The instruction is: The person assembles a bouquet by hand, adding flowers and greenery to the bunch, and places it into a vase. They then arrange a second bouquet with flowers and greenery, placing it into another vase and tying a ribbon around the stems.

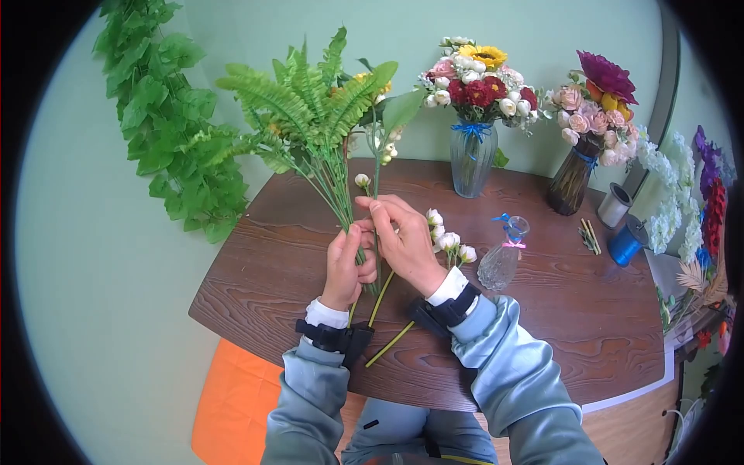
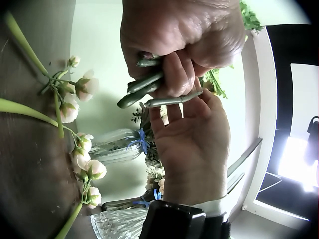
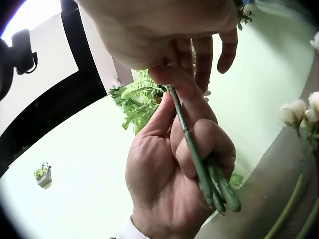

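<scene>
My left hand (image 1: 347, 267) grips a bunch of artificial fern stems (image 1: 335, 180), its fingers curled round them. Bright green fronds (image 1: 298, 105) fan out above, and the cut ends (image 3: 227, 191) poke out below the fist. Against the bunch's right side my right hand (image 1: 407, 240) pinches a thin green stem (image 1: 377, 174) between thumb and forefinger, the other fingers loosely spread. That stem bears a broad leaf (image 1: 401, 110) at its top and runs down alongside the left hand. Under the hands, white rose sprigs (image 1: 448, 242) lie on the table.
A small clear glass vase (image 1: 500, 265) with a pink ribbon stands to the right on the dark wooden table (image 1: 542, 325). Behind are two filled vases (image 1: 471, 167) (image 1: 572, 182). Ribbon spools (image 1: 628, 242) stand at the right edge; ivy (image 1: 174, 132) hangs on the left wall.
</scene>
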{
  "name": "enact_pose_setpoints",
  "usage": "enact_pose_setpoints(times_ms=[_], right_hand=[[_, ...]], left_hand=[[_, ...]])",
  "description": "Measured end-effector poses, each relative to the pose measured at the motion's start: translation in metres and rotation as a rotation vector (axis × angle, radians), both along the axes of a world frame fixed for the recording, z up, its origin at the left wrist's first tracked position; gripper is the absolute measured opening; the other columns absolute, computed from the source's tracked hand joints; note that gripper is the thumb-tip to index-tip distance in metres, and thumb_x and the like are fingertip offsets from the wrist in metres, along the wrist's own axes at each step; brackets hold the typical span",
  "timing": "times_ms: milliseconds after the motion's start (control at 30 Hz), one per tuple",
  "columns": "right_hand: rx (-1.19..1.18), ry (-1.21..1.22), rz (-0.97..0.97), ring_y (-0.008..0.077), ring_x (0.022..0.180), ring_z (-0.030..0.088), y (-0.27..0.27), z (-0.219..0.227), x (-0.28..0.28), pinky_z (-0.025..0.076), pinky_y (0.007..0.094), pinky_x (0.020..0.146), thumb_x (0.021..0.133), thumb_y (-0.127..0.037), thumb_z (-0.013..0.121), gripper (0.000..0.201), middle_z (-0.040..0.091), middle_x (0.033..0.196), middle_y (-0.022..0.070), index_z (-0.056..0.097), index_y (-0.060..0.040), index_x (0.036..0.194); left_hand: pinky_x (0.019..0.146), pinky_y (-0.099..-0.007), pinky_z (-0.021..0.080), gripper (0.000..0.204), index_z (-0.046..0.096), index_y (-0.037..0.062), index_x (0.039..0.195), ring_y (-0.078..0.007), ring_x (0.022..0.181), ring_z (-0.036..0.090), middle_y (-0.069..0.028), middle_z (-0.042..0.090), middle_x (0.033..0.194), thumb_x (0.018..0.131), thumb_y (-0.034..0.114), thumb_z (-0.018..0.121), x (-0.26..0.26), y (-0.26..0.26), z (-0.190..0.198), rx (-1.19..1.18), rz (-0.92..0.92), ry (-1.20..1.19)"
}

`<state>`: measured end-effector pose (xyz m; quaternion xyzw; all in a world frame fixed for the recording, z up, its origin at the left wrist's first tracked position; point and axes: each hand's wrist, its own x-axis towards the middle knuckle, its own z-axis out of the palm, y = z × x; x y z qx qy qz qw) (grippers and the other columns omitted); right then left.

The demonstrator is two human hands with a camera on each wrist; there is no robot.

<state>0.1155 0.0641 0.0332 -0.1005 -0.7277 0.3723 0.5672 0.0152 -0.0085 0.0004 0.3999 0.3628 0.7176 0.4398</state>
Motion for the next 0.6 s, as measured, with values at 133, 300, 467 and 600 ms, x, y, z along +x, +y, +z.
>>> enact_pose_setpoints(times_ms=[133, 300, 467, 600], right_hand=[[0.029, 0.006, -0.031, 0.0284, 0.081, 0.062, -0.003, -0.006, -0.003, 0.046, 0.0352, 0.07, 0.092, -0.016, 0.048, 0.024, 0.064, 0.097, 0.0123, 0.065, -0.0009, 0.098], [0.206, -0.054, -0.153, 0.0263, 0.087, 0.062, -0.005, -0.003, 0.001, 0.043, 0.0347, 0.076, 0.091, -0.017, 0.048, 0.023, 0.064, 0.097, 0.0096, 0.066, -0.0052, 0.101], [0.196, -0.14, -0.199, 0.0269, 0.083, 0.062, -0.004, -0.001, 0.003, 0.044, 0.0357, 0.074, 0.091, -0.018, 0.049, 0.023, 0.064, 0.096, 0.0097, 0.065, -0.0045, 0.1], [-0.033, -0.291, -0.076, 0.03, 0.079, 0.061, -0.002, 0.004, 0.008, 0.044, 0.0373, 0.072, 0.09, -0.018, 0.05, 0.022, 0.064, 0.096, 0.0103, 0.064, -0.0022, 0.096]], left_hand=[[0.035, -0.0182, 0.017, 0.036, 0.049, 0.0018, 0.112, -0.0023, 0.039, 0.028, -0.0022, 0.053, 0.078, 0.099, 0.033, 0.036, -0.004, 0.001, -0.001, 0.034, -0.008, -0.059], [0.035, -0.0176, 0.017, 0.034, 0.049, 0.0035, 0.11, -0.0021, 0.039, 0.028, -0.0024, 0.053, 0.077, 0.099, 0.032, 0.037, -0.003, 0.001, -0.001, 0.024, -0.004, -0.056], [0.033, -0.0171, 0.017, 0.028, 0.047, 0.0095, 0.101, -0.0023, 0.037, 0.029, -0.0003, 0.046, 0.066, 0.099, 0.035, 0.036, 0.0, 0.001, -0.002, -0.013, -0.044, -0.01], [0.035, -0.0164, 0.02, 0.03, 0.047, 0.008, 0.111, -0.0021, 0.04, 0.03, -0.0022, 0.051, 0.069, 0.099, 0.033, 0.037, -0.002, -0.002, -0.003, -0.05, -0.111, 0.039]])
